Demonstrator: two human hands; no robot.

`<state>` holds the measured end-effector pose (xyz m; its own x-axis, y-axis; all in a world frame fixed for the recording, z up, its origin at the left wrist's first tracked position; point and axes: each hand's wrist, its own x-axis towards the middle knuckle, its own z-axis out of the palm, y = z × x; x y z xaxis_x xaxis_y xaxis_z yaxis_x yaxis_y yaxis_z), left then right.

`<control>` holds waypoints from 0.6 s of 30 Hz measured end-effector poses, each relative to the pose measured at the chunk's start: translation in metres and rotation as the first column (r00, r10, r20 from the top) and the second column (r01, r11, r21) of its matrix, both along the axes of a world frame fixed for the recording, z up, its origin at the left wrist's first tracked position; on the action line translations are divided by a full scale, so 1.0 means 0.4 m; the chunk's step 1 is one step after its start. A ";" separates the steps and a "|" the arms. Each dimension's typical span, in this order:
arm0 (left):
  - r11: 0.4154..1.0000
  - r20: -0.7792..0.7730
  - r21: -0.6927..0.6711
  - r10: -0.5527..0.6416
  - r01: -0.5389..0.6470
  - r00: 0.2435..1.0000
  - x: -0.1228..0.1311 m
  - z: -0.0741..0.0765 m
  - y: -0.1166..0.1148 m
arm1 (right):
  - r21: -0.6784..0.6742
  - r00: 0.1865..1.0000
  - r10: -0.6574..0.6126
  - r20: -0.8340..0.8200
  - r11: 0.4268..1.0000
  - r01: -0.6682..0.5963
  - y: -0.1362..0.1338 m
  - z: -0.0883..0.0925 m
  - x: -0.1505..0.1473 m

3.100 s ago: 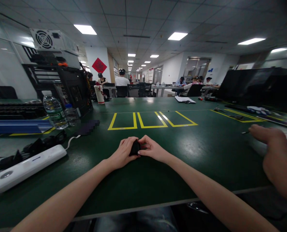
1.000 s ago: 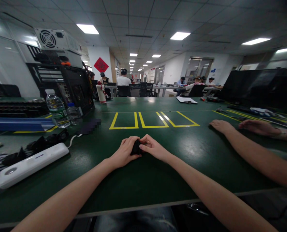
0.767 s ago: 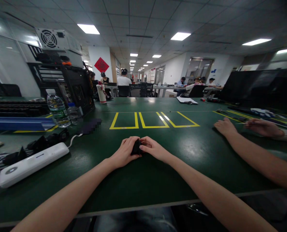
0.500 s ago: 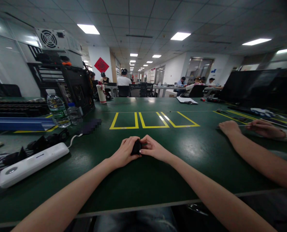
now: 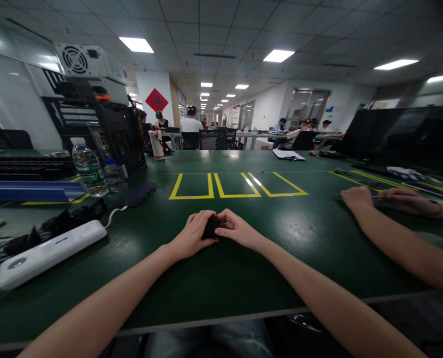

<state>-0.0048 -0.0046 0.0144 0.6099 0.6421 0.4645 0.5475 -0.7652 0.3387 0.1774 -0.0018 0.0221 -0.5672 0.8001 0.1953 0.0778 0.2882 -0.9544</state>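
Note:
My left hand (image 5: 190, 234) and my right hand (image 5: 237, 230) rest together on the green table (image 5: 221, 278), fingers curled around a small black object (image 5: 209, 227) held between them. Most of that object is hidden by my fingers, so I cannot make out what it is. Both forearms lie on the table, reaching in from the near edge. Three yellow taped rectangles (image 5: 234, 185) are marked on the table just beyond my hands.
A white power strip (image 5: 50, 253) and black cables lie at the left, with water bottles (image 5: 89, 169) and a black computer case (image 5: 119, 134) behind. A co-worker's hands (image 5: 386, 199) work at the right. Monitors (image 5: 393, 132) stand far right; several people sit in the background.
My hands have stayed in place on the black object. The co-worker's arms at the right stretched across the table, then their hands drew closer together.

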 end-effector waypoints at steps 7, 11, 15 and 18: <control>1.000 -0.001 0.011 -0.001 0.001 1.000 0.001 -0.002 0.000 | 0.015 0.999 0.006 -0.047 1.000 -0.005 0.006 -0.012 -0.001; 1.000 0.004 0.001 -0.005 0.005 1.000 0.001 -0.001 -0.002 | 0.002 0.999 -0.015 -0.032 1.000 0.015 0.005 -0.009 -0.002; 1.000 0.006 -0.004 -0.006 0.006 1.000 0.001 0.000 -0.001 | -0.024 0.999 -0.032 -0.003 0.999 0.032 0.001 -0.001 -0.002; 1.000 0.002 0.000 -0.009 0.009 1.000 0.001 0.000 0.000 | -0.021 0.999 0.013 -0.035 1.000 -0.013 0.000 0.000 0.000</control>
<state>-0.0045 -0.0047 0.0145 0.6146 0.6365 0.4659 0.5401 -0.7701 0.3395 0.1773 -0.0019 0.0220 -0.5707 0.7969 0.1982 0.0408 0.2686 -0.9624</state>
